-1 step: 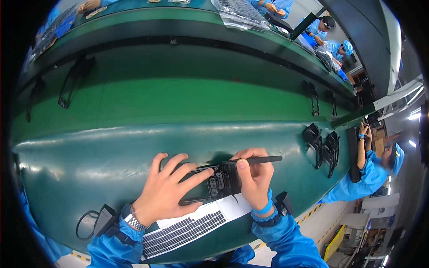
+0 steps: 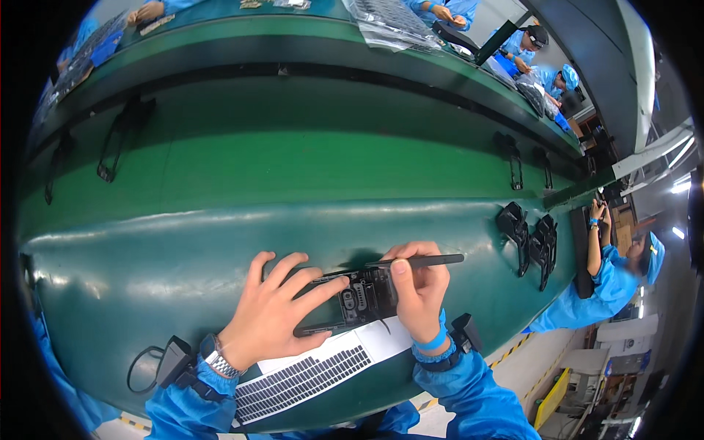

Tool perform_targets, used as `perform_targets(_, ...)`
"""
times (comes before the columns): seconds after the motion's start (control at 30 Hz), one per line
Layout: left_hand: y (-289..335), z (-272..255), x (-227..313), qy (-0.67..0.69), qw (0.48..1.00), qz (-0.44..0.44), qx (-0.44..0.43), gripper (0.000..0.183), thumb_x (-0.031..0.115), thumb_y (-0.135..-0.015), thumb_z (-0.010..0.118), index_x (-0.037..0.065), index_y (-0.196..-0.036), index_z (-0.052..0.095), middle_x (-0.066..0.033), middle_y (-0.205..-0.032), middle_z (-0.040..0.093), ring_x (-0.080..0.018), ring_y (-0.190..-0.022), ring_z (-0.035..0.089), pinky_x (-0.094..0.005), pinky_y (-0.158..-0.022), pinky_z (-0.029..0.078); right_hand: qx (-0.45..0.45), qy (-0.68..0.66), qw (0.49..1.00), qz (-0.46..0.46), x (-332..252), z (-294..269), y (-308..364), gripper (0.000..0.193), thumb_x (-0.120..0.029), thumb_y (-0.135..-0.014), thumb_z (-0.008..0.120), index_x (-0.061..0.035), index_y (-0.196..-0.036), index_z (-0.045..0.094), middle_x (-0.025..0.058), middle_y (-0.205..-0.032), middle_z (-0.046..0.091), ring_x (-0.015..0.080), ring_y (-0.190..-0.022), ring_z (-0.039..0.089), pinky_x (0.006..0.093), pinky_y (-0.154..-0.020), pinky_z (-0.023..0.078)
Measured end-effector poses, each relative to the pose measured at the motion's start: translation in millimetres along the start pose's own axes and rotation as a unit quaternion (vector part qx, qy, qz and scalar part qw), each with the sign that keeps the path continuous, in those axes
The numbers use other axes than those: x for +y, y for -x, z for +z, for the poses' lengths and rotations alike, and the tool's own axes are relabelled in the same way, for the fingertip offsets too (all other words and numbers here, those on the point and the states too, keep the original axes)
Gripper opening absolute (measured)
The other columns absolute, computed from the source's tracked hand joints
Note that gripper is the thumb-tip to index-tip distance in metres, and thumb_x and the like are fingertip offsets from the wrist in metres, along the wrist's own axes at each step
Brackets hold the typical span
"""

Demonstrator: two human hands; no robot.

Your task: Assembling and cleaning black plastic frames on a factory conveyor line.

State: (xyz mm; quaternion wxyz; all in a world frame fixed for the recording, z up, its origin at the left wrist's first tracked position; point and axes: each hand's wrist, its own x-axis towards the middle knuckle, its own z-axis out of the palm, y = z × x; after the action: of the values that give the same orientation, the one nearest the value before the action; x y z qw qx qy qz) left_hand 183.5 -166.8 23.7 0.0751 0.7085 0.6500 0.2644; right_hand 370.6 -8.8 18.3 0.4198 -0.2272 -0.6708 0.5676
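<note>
A black device housing (image 2: 359, 299) with small parts and a short thin wire lies on the table before me. My left hand (image 2: 275, 312) reaches over its left part, fingers spread, with the index fingertip on its upper side and the thumb along its lower edge; the palm hides some of it. In a pinch between thumb and fingers, my right hand (image 2: 419, 290) holds a slim black stick-like tool (image 2: 440, 259) at the housing's upper right edge. Whether the tool's left end touches the housing cannot be made out. A white sheet with rows of black rectangles (image 2: 308, 381) lies just below.
Two black moulded parts (image 2: 543, 249) lie at the right of the green table (image 2: 147, 257). More black frames (image 2: 110, 150) are at the far left and far right. A raised shelf (image 2: 242, 48) crosses the back. Co-workers in blue, one (image 2: 612, 275) at right, work nearby.
</note>
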Motion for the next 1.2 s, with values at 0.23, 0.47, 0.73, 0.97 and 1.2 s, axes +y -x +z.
perform_targets(0.23, -47.6, -38.9, -16.3, -0.086, 0.995, -0.020, 0.036, 0.082, 0.039, -0.073, 0.079, 0.012, -0.146, 0.054, -0.0108, -0.113, 0.060, -0.0296, -0.108, 0.055, -0.0542, -0.107, 0.033, 0.243, -0.086, 0.963, -0.078, 12.3, -28.6, -21.6, 0.016, -0.018, -0.107, 0.060, -0.0044, -0.114, 0.057, 0.0077, -0.105, 0.066, 0.0125, -0.086, 0.063, 0.0278, -0.078, 0.052)
perform_targets(0.47, -112.9, -7.4, -141.3, -0.281, 0.919, -0.200, 0.192, 0.080, 0.046, -0.088, 0.069, 0.007, -0.153, 0.043, -0.0152, -0.119, 0.063, -0.0335, -0.113, 0.055, -0.0489, -0.098, 0.038, 0.238, -0.063, 0.969, -0.002, 30.6, -25.5, -22.7, 0.017, -0.019, -0.105, 0.065, -0.0036, -0.112, 0.066, 0.0029, -0.098, 0.069, 0.0073, -0.080, 0.062, 0.0226, -0.068, 0.049)
perform_targets(0.73, -191.5, 2.4, -68.2, -0.233, 0.957, -0.066, 0.159, 0.069, 0.029, -0.086, 0.074, 0.009, -0.147, 0.050, -0.0147, -0.146, 0.054, -0.0356, -0.140, 0.045, -0.0522, -0.110, 0.036, 0.335, -0.082, 0.935, -0.077, 15.0, -40.0, -33.7, 0.017, -0.014, -0.104, 0.066, -0.0015, -0.115, 0.065, 0.0022, -0.099, 0.065, 0.0078, -0.081, 0.059, 0.0231, -0.073, 0.050)
perform_targets(0.97, -308.8, 114.9, 79.7, 0.108, 0.979, 0.169, -0.022, 0.048, 0.018, -0.080, 0.079, 0.009, -0.126, 0.066, -0.0141, -0.124, 0.067, -0.0371, -0.116, 0.062, -0.0471, -0.097, 0.050, 0.497, 0.083, 0.824, -0.259, -10.5, -89.7, -38.1, 0.015, -0.013, -0.102, 0.065, -0.0027, -0.113, 0.065, 0.0160, -0.116, 0.063, 0.0282, -0.104, 0.066, 0.0407, -0.091, 0.056)
perform_targets(1.2, -345.1, 189.0, 165.1, -0.049, 0.923, 0.381, -0.013, 0.059, 0.019, -0.076, 0.082, 0.020, -0.132, 0.066, -0.0076, -0.132, 0.061, -0.0270, -0.120, 0.056, -0.0432, -0.097, 0.042, 0.473, 0.094, 0.829, -0.285, -21.6, -87.2, -30.0, 0.020, -0.011, -0.097, 0.072, -0.0051, -0.116, 0.069, 0.0148, -0.117, 0.064, 0.0298, -0.102, 0.068, 0.0389, -0.089, 0.057)
